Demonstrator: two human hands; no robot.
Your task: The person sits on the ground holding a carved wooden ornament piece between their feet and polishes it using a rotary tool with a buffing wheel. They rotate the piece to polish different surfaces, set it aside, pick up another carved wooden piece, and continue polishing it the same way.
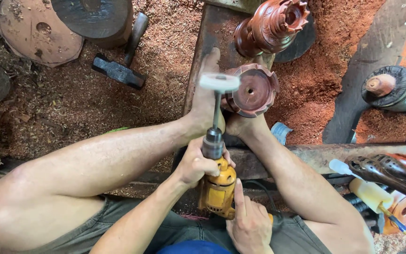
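Observation:
A yellow electric drill points away from me, with a white round buffing disc on its shaft. My left hand grips the grey chuck just above the yellow body. My right hand holds the drill's handle, with the forefinger laid along the body. Just past the disc, a carved reddish wooden piece with a notched rim and a centre hole rests between my bare feet on a dark plank. A second carved piece stands behind it.
Red sawdust covers the ground. A hammer lies at upper left beside round wooden discs. A turned workpiece on a lathe-like mount is at right. Dark carved parts and a cream-handled tool lie at lower right.

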